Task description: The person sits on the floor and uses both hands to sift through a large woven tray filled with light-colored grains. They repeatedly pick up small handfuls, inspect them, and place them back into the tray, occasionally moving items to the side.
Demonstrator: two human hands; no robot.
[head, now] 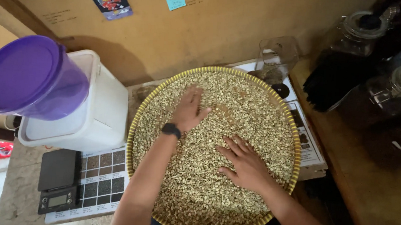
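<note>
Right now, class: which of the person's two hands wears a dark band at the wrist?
The left hand, spread flat on the pale beans toward the tray's far side, has a black wristband. The right hand, nearer the camera, has a bare wrist.

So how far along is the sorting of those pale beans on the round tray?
Done: the beans already lie spread across the woven tray. In hand: the left hand and right hand rest flat on them, fingers spread. Left: no separate pile of picked-out beans shows, so most seems still ahead.

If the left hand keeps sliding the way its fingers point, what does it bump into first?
Probably more pale beans, then the far rim of the round woven tray. The left hand points up toward it.
</note>
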